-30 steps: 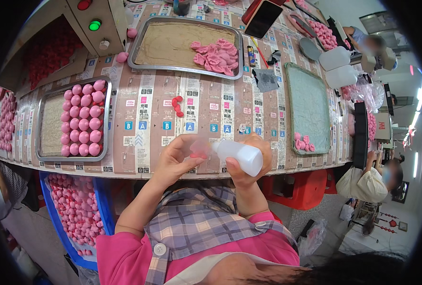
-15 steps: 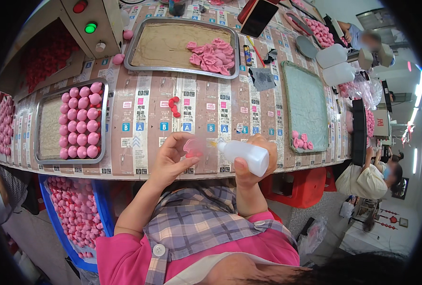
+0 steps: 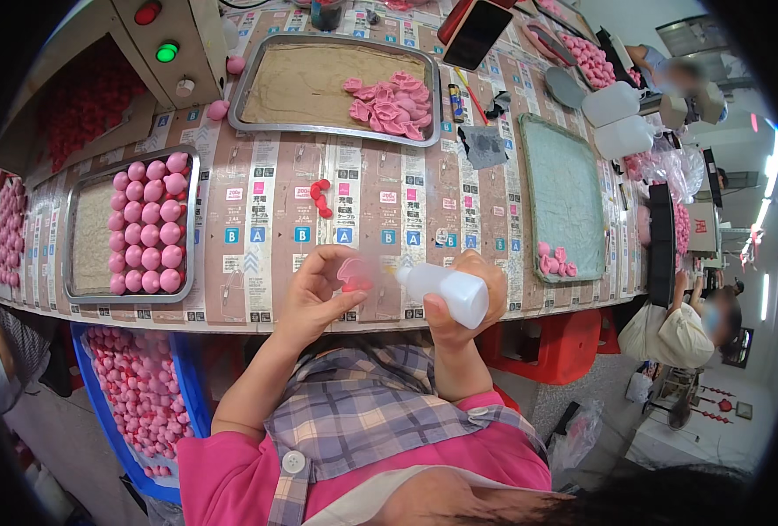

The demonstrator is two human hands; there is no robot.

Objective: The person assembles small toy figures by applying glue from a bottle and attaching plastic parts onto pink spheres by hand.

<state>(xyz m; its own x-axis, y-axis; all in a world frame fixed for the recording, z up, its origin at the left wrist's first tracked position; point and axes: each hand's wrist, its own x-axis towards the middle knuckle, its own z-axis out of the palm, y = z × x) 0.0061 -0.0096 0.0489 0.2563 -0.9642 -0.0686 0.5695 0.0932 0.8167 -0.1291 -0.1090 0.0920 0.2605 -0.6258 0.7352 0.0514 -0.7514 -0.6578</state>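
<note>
My left hand pinches a small pink piece with a red part between thumb and fingers, just above the table's near edge. Wrapped in my right hand is a translucent white squeeze bottle, tipped on its side. Its thin nozzle points left at the pink piece; a blur there hides whether the two touch. Beyond my hands lies a small wavy red piece. The far metal tray bears a heap of thin pink pieces.
At left, a metal tray holds rows of pink balls. A greenish tray with several pink pieces lies at right. A blue crate of pink-and-red pieces stands below the table, a red stool at right. Other people work nearby.
The bottle has shifted slightly left, its base turning a little toward me, with my right hand moving along. My left hand and the pink piece have barely moved.
</note>
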